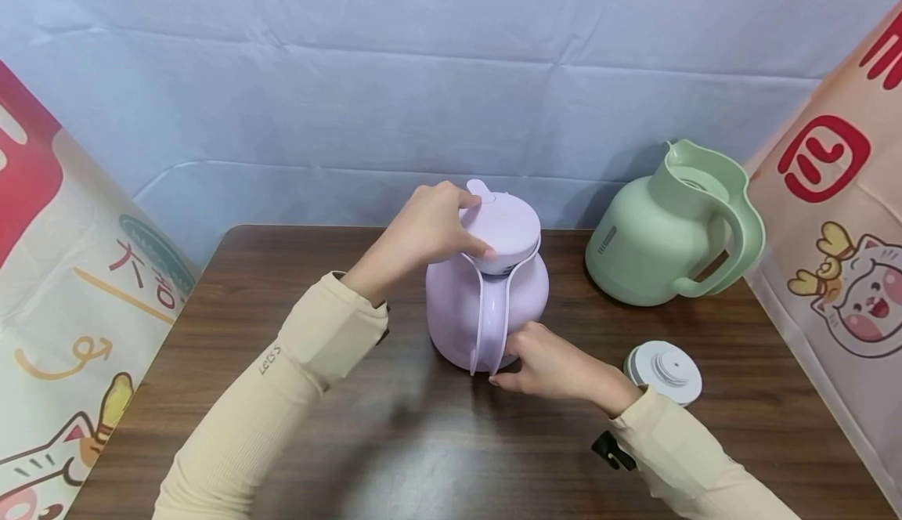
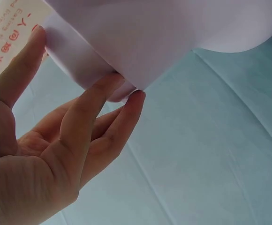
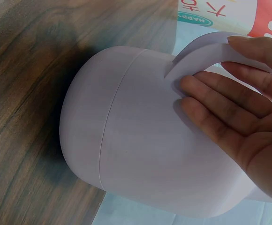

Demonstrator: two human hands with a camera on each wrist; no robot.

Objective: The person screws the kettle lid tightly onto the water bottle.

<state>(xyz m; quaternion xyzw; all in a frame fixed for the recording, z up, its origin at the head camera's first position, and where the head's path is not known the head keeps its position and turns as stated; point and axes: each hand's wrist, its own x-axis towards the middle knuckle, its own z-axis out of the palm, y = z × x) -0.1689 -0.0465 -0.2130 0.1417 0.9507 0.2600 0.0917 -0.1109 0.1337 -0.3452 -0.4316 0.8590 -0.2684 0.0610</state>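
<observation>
A lilac insulated jug [image 1: 451, 305] stands upright on the wooden table, its handle [image 1: 492, 312] facing me. My left hand [image 1: 433, 222] holds the round lilac lid [image 1: 509, 226] at the jug's mouth, thumb on the near side and fingers round the far side. In the left wrist view, fingertips [image 2: 136, 98] sit right at the rim where lid and neck meet. Low on the handle, my right hand [image 1: 546, 363] pinches it between thumb and index finger. The right wrist view shows the other fingers [image 3: 197, 89] inside the handle, against the jug body [image 3: 140, 126].
To the right stands a green jug [image 1: 644, 238] with its spout and handle. A white round stopper [image 1: 665, 371] lies on the table [image 1: 352, 434] near my right forearm. A pale cloth [image 1: 423, 97] hangs behind the table, and printed banners [image 1: 838, 230] flank both sides.
</observation>
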